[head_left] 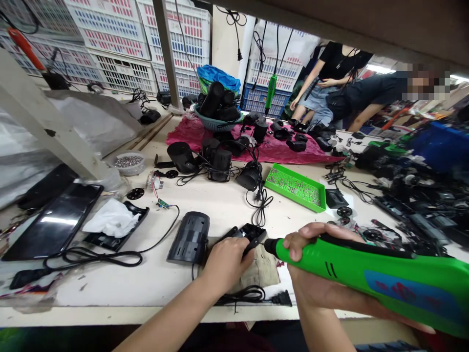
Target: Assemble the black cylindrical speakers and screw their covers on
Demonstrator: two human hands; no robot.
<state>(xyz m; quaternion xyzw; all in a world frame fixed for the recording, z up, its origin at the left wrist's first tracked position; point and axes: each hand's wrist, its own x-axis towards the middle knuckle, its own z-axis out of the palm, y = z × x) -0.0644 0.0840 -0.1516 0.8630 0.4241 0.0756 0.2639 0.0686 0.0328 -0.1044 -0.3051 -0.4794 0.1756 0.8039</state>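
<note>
My left fingers (244,259) clench the black housing (252,232) steady on cloth (262,271); my right fingers (302,234) grasp the green electric screwdriver (370,278).

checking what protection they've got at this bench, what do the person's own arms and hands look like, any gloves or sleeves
Both are bare: the left hand and right hand wear no gloves, and no sleeve shows on the left forearm or right forearm. I can make out no watch, bracelet or ring.
</note>
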